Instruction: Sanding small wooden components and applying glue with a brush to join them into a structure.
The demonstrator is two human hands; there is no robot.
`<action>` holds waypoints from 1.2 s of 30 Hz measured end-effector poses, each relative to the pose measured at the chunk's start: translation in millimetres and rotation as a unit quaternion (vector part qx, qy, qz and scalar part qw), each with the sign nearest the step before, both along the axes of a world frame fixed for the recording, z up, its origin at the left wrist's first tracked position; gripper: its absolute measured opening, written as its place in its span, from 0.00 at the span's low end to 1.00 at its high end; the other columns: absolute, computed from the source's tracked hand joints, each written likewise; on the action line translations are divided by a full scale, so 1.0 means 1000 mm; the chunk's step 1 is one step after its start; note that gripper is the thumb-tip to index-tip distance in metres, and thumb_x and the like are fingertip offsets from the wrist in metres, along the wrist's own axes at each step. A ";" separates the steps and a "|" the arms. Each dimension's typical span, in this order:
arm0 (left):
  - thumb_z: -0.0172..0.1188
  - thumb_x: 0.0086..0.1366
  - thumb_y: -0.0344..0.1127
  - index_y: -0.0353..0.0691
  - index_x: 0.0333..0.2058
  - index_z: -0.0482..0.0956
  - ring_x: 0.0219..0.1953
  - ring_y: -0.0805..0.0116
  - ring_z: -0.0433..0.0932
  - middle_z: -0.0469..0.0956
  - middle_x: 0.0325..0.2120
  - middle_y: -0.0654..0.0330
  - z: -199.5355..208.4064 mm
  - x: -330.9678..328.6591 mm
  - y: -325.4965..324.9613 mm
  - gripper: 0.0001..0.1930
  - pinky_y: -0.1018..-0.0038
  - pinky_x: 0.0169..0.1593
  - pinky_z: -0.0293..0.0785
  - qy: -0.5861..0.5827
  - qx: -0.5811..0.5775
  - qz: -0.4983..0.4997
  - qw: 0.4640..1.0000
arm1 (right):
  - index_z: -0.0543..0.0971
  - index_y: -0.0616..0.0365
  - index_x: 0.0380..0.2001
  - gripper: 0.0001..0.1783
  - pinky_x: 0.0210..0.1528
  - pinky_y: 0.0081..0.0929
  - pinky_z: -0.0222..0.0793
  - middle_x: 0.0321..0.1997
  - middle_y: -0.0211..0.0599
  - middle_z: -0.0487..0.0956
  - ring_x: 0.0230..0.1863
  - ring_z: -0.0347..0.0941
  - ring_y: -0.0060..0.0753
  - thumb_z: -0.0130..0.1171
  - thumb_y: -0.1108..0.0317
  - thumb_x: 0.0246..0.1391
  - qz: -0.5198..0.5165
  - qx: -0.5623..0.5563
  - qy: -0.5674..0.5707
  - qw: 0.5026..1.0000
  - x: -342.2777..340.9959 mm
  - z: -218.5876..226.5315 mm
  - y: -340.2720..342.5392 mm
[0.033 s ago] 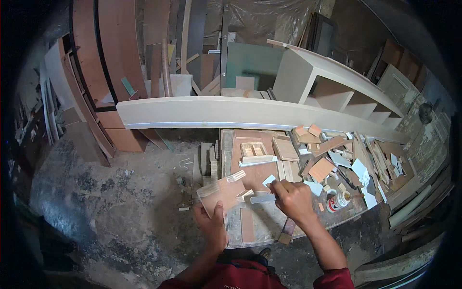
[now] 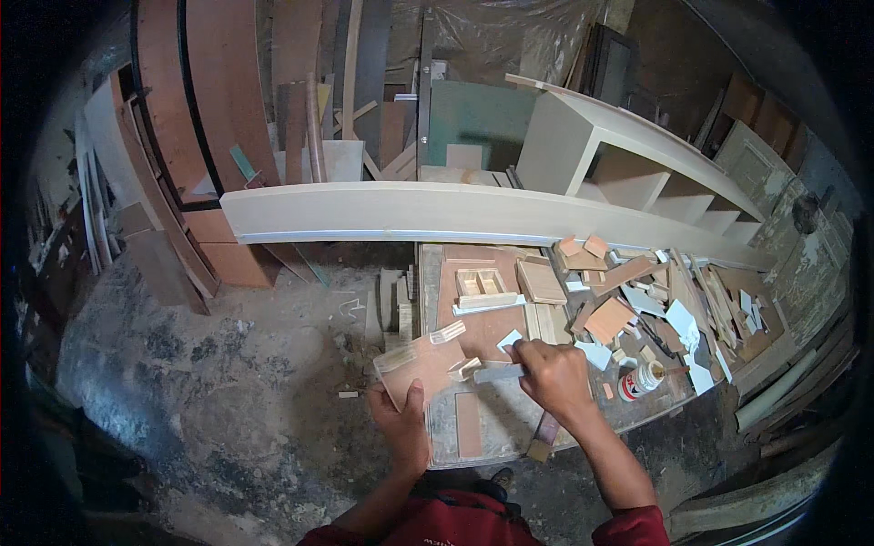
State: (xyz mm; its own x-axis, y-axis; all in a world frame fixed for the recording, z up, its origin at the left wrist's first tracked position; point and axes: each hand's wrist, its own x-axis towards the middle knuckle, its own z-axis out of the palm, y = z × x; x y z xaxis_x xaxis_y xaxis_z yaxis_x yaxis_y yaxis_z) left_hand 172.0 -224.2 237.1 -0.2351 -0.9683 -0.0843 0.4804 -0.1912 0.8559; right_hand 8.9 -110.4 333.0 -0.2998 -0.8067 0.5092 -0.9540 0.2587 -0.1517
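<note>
My left hand (image 2: 401,420) grips the lower left of a thin plywood panel (image 2: 428,371), its thumb on the face. Pale wood strips run along parts of the panel's edges, and a small wood block (image 2: 465,369) sits at its right side. My right hand (image 2: 553,375) is closed on a flat, greyish, blade-like strip (image 2: 499,374) that points left toward the panel; its exact kind is unclear. By the right fingertips is a small white piece (image 2: 510,341), and I cannot tell whether it is held. Beyond both hands, a small divided wooden frame (image 2: 482,288) lies on the worktable (image 2: 510,428).
A long pale board (image 2: 391,211) crosses behind the worktable, beside a pale shelf unit (image 2: 628,164). Wood offcuts (image 2: 610,320) crowd the right side, near an open white jar (image 2: 640,381). A narrow wood piece (image 2: 468,425) lies at the near edge. Tall panels (image 2: 228,100) stand back left.
</note>
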 end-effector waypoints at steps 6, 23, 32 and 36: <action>0.61 0.58 0.29 0.40 0.45 0.63 0.44 0.69 0.72 0.69 0.43 0.58 -0.006 -0.002 -0.002 0.18 0.73 0.42 0.73 -0.006 -0.016 0.006 1.000 | 0.75 0.57 0.45 0.13 0.25 0.18 0.57 0.20 0.19 0.63 0.21 0.58 0.16 0.56 0.63 0.59 0.022 -0.035 -0.579 0.814 0.017 -0.005 -0.004; 0.61 0.58 0.26 0.36 0.43 0.63 0.41 0.72 0.71 0.71 0.40 0.57 0.016 -0.014 0.012 0.18 0.74 0.48 0.68 -0.049 -0.060 0.005 0.997 | 0.79 0.57 0.43 0.20 0.27 0.25 0.66 0.38 0.31 0.75 0.33 0.70 0.28 0.55 0.66 0.43 0.099 0.130 0.185 0.969 0.042 0.024 0.005; 0.62 0.58 0.26 0.36 0.45 0.63 0.41 0.72 0.72 0.71 0.40 0.58 0.010 -0.014 0.011 0.19 0.74 0.47 0.68 -0.022 -0.047 -0.013 0.999 | 0.78 0.58 0.45 0.23 0.28 0.22 0.64 0.39 0.31 0.74 0.32 0.69 0.27 0.55 0.66 0.42 0.139 0.200 0.264 0.933 0.040 0.026 0.010; 0.62 0.58 0.26 0.36 0.44 0.63 0.41 0.72 0.72 0.72 0.40 0.58 0.010 -0.015 0.013 0.19 0.74 0.47 0.69 -0.030 -0.049 0.002 0.998 | 0.79 0.58 0.44 0.22 0.27 0.21 0.64 0.39 0.31 0.75 0.31 0.69 0.26 0.55 0.66 0.43 0.145 0.194 0.258 0.935 0.042 0.030 0.012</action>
